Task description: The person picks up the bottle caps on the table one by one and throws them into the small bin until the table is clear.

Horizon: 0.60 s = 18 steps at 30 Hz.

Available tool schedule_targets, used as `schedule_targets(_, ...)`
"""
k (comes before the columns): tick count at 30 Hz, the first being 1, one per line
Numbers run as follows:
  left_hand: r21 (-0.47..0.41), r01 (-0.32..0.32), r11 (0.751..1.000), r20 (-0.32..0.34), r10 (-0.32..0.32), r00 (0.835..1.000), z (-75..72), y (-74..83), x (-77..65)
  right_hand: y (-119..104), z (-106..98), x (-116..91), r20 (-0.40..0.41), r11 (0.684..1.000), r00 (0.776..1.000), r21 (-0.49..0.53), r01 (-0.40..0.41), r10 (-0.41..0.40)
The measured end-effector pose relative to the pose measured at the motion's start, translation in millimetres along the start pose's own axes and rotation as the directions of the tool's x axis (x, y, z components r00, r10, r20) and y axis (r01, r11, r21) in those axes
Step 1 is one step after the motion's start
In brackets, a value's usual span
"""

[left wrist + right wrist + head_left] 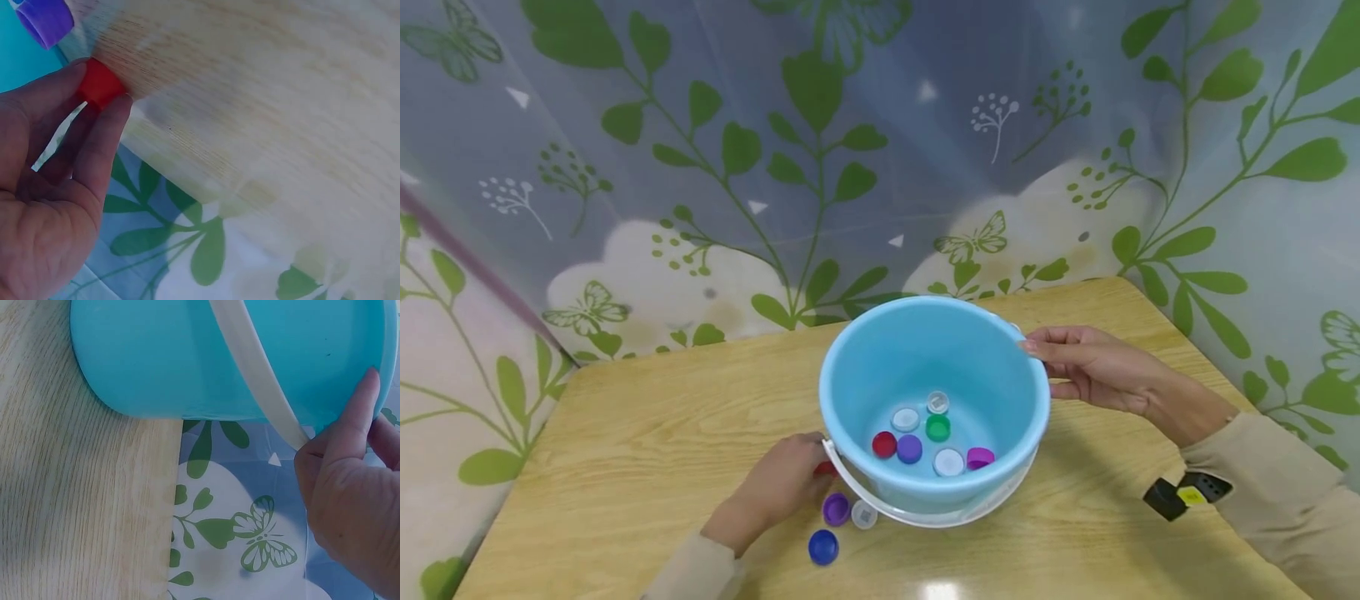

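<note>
A light blue bucket (936,350) stands on the wooden table, its white handle (917,515) hanging down at the front. Several bottle caps lie on its floor, among them a green cap (937,427), a red cap (884,444) and a magenta cap (980,457). My right hand (1101,371) grips the bucket's rim at the right, also seen in the right wrist view. To the left of the bucket, my left hand (782,479) pinches another red bottle cap (101,84) between thumb and fingers. Purple (836,509), clear and blue caps (823,547) lie beside that hand.
The wooden table (662,433) ends at a patterned curtain (715,167) with green leaves and butterflies. That curtain also hangs along the left and right sides. A black device with a yellow mark (1190,496) sits at the right wrist.
</note>
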State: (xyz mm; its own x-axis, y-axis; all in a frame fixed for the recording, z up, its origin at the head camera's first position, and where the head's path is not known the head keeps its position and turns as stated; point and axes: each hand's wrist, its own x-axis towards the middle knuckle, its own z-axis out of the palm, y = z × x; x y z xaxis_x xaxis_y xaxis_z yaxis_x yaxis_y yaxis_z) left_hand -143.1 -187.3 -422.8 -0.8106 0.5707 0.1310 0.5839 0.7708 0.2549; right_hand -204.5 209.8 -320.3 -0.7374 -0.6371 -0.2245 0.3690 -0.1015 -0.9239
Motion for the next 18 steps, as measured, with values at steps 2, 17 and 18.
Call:
schedule_targets(2, -0.02, -0.01, 1.0, -0.003, 0.01, 1.0, 0.9, -2.7, -1.0, -1, 0, 0, -0.006, 1.0, 1.0, -0.006, -0.005, 0.005)
schedule_targets(17, -0.136, 0.136, 0.981, -0.172, -0.159, 0.972, -55.4, -16.7, -8.4, -1, 0, 0, 0.014, 1.0, 1.0, 0.005, 0.002, -0.002)
schedule_targets(18, -0.131, 0.127, 0.983, -0.188, -0.151, 0.97, -62.5, -16.2, -7.4, 0, -1, 0, 0.011, 1.0, 1.0, 0.006, -0.001, 0.001)
